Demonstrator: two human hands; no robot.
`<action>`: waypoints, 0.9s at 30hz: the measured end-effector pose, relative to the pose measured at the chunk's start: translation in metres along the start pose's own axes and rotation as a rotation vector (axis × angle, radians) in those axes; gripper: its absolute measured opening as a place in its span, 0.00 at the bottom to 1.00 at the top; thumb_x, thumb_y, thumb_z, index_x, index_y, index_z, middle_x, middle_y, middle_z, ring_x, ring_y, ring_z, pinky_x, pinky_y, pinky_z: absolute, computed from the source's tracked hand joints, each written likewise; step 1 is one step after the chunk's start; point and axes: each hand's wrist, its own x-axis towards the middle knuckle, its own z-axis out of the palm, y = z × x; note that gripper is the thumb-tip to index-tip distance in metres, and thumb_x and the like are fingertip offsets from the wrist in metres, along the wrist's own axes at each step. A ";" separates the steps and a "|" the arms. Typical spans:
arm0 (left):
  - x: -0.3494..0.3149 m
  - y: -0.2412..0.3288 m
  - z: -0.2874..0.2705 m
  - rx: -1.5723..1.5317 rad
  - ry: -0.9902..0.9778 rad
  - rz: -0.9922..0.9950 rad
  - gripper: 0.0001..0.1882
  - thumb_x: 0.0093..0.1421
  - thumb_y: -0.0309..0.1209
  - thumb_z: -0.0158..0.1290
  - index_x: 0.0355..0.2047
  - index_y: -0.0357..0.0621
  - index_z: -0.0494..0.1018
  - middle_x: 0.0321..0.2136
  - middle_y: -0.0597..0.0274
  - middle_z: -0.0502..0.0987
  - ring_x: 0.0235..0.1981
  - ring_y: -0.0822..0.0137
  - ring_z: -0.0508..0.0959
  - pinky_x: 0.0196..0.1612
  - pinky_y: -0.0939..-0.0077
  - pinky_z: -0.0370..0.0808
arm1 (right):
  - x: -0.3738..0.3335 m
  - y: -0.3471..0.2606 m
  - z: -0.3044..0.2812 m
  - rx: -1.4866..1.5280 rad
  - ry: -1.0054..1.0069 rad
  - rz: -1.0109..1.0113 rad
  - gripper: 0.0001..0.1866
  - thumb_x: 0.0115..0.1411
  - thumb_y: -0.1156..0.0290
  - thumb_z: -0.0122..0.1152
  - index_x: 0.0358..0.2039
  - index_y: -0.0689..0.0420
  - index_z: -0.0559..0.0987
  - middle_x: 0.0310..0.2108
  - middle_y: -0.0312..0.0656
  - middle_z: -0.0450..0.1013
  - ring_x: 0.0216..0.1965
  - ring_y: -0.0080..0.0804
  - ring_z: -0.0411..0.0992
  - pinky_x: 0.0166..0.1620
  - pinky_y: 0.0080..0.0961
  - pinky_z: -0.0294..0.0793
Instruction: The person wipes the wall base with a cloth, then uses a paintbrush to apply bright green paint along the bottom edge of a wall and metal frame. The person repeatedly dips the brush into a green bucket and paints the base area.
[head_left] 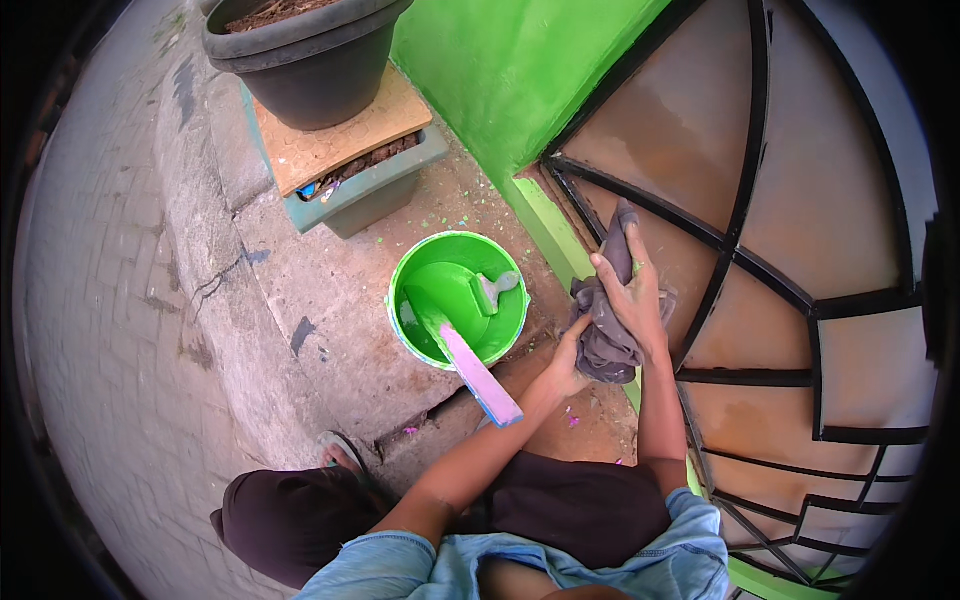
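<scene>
A crumpled grey-brown rag [608, 335] is bunched between my two hands, in front of the window. My left hand [570, 362] grips its lower left side, thumb up, the other fingers mostly hidden. My right hand [638, 292] is wrapped round the upper part, and a twisted end of cloth sticks up past the fingers. Left of the hands stands a bucket [393, 300] with green paint in it. A flat pink stick [480, 375] leans out over its near rim, green at the dipped end. Inside rests a small paint-smeared tool [492, 292], brush or scraper; I cannot tell which.
A black plant pot [320, 75] stands on a tan board [290, 150] over a green-grey planter [375, 195]. Behind is a green wall [480, 80]. Black window bars [735, 240] run close along the right. Paving [110, 280] lies left, beyond a cracked concrete ledge [270, 310].
</scene>
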 end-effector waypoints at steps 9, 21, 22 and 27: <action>0.023 0.006 0.011 0.070 -0.033 -0.162 0.12 0.60 0.41 0.58 0.34 0.49 0.70 0.25 0.66 0.74 0.27 0.67 0.80 0.36 0.67 0.81 | 0.132 0.003 0.055 -0.869 0.014 -0.292 0.28 0.56 0.76 0.56 0.60 0.58 0.70 0.31 0.54 0.74 0.25 0.49 0.77 0.27 0.42 0.76; 0.002 -0.005 0.013 0.556 -0.137 -0.181 0.17 0.62 0.46 0.56 0.24 0.49 0.71 0.20 0.71 0.71 0.19 0.77 0.70 0.24 0.80 0.66 | 0.157 0.007 0.029 -1.188 -0.056 -0.336 0.32 0.53 0.80 0.54 0.62 0.55 0.69 0.30 0.50 0.73 0.26 0.46 0.77 0.27 0.39 0.78; 0.003 -0.009 0.018 0.561 -0.174 -0.185 0.17 0.62 0.47 0.56 0.23 0.50 0.71 0.20 0.71 0.71 0.19 0.77 0.70 0.24 0.80 0.66 | 0.157 0.005 0.020 -1.216 -0.056 -0.335 0.32 0.53 0.80 0.54 0.62 0.55 0.69 0.30 0.50 0.73 0.26 0.46 0.77 0.27 0.39 0.78; 0.002 -0.001 0.009 0.484 -0.111 -0.232 0.17 0.62 0.47 0.56 0.24 0.49 0.72 0.20 0.70 0.72 0.19 0.76 0.71 0.24 0.79 0.67 | 0.162 0.002 0.026 -1.204 -0.055 -0.351 0.33 0.53 0.80 0.55 0.62 0.56 0.69 0.30 0.50 0.72 0.25 0.46 0.77 0.27 0.39 0.78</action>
